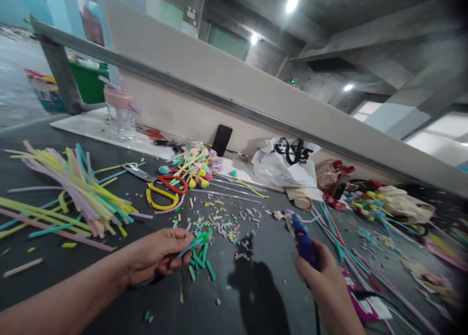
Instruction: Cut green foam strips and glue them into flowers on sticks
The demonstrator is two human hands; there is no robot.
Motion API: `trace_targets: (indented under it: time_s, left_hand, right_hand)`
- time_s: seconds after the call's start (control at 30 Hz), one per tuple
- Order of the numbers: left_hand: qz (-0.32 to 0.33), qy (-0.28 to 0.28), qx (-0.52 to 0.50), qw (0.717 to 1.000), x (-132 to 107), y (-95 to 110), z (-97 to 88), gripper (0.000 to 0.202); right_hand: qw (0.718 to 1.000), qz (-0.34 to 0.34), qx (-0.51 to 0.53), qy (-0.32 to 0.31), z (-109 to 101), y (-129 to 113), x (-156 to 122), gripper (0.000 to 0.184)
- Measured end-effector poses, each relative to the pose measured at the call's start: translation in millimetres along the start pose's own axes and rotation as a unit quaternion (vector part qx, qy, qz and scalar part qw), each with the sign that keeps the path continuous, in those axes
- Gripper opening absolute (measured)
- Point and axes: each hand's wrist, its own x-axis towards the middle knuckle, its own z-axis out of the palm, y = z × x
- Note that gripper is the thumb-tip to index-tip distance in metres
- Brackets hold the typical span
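My left hand [166, 251] is closed, pinching a thin blue-green stem with a bright green tip [201, 238]. Below that tip several short cut green pieces [202, 262] lie on the dark table. My right hand [323, 269] is wrapped round a blue hot glue gun [304, 242], its nozzle pointing up and away from me, apart from the green stem. A cord hangs down from the gun. Between and beyond the hands, many small pastel scraps [226, 227] are scattered.
Left lies a heap of long pastel stems [80, 188] and red-and-yellow-handled scissors [164, 191]. Finished-looking flowers [199, 164], a phone [222, 140], a white bag [287, 164] and a clear cup [120, 113] stand along the back. A pink power strip [365, 305] sits right.
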Motion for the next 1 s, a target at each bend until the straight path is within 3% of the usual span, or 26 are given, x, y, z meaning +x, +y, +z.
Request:
trace_targets:
  time_s: [0.1,0.17,0.23,0.4,0.5,0.6,0.83,1.0]
  left_hand:
    - [0.003,0.011,-0.001,1.000,1.0,-0.5,0.0,0.029]
    - [0.012,0.021,0.002,1.000,1.1,-0.5,-0.1,0.029]
    - [0.027,0.029,0.003,0.999,1.4,-0.7,-0.7,0.030]
    - [0.056,0.026,-0.016,0.998,4.6,-3.4,-3.7,0.030]
    - [0.048,0.030,-0.013,0.998,6.2,-4.8,-4.5,0.029]
    - [0.044,0.034,-0.007,0.998,5.4,-3.7,-2.8,0.030]
    - [0.030,0.042,0.000,0.999,1.4,1.2,1.8,0.030]
    - [0.036,0.037,-0.002,0.999,3.1,0.0,0.7,0.028]
  right_hand:
    - [0.958,0.052,0.249,-0.132,21.7,-12.8,-33.1,0.038]
    - [0.935,0.060,0.282,-0.205,42.6,-14.4,-56.4,0.041]
    - [0.938,0.026,0.251,-0.236,61.6,-10.9,-74.5,0.040]
    - [0.973,-0.140,0.117,-0.140,83.1,-3.3,-91.7,0.031]
    - [0.960,-0.243,0.080,-0.111,86.0,-9.2,-91.9,0.024]
    - [0.938,-0.317,0.056,-0.126,89.7,-13.4,-91.3,0.018]
    - [0.911,-0.377,-0.042,-0.162,95.9,0.2,-89.1,0.008]
    - [0.903,-0.393,-0.044,-0.170,93.4,-0.6,-86.0,0.004]
